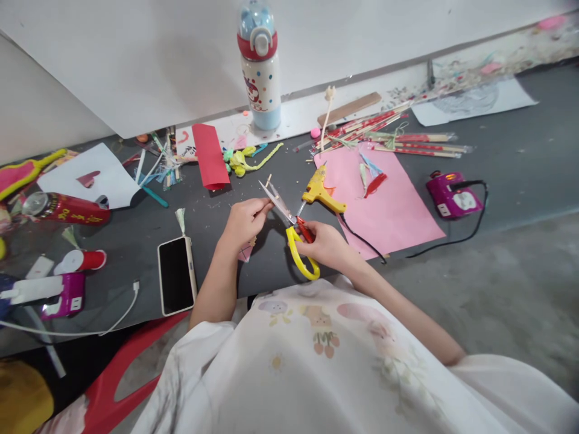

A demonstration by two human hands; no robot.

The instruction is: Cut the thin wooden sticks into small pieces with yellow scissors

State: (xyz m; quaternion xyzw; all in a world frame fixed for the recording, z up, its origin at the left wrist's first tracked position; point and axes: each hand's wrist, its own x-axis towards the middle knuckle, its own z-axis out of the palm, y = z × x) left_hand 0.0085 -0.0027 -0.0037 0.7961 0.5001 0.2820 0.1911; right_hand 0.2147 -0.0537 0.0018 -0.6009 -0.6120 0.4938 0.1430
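My right hand [326, 242] grips a pair of scissors [296, 247] with yellow and red on the handles. Their blades are parted and point up and left. My left hand [246, 222] is closed in a pinch close to the blades. A thin pale stick [269, 180] shows by the blade tips and seems to run down to those fingers. Partly covered by my left wrist, a small pink patterned piece [245, 251] lies on the table. A yellow glue gun [320, 190] rests just beyond my right hand.
Pink paper [393, 211] and red-wrapped sticks [357, 129] lie right of the glue gun. A water bottle [261, 78] stands at the back. Leftward are a phone [176, 276], a lying red can [67, 208] and a red folded paper [210, 157]. A corded purple power adapter [453, 196] sits far right.
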